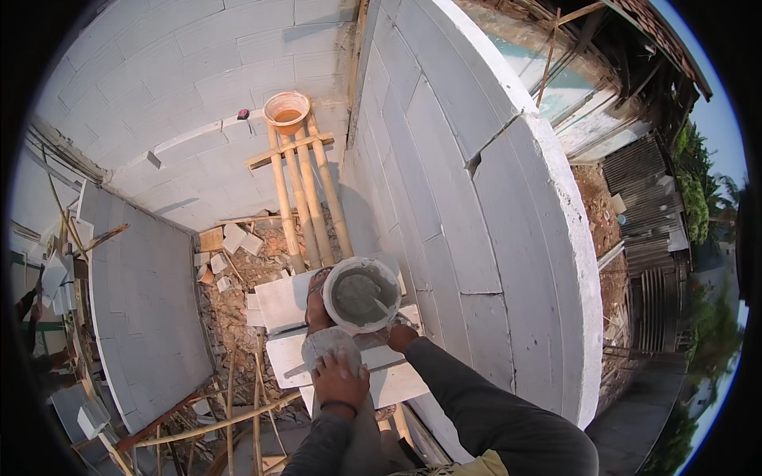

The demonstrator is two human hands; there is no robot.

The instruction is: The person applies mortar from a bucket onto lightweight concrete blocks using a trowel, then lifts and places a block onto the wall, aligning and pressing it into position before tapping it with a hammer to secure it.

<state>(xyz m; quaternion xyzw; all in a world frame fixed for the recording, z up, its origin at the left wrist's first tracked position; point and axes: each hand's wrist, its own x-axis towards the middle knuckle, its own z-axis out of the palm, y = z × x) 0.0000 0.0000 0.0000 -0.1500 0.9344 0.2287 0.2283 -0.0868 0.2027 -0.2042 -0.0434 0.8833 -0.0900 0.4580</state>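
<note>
Standing by the right hand point(402, 338), a plain-rimmed bucket point(326, 294) holds mortar point(355, 293).

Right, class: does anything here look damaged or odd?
Yes: the grey block wall on the right has a dark, jagged gap at one joint, near its white top edge; odd, because neighbouring joints are narrower.

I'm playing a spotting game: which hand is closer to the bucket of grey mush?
Right. The right hand is close beside the bucket, near its lower-right edge in the picture; the left hand is farther off, below it, on the knee.
</note>
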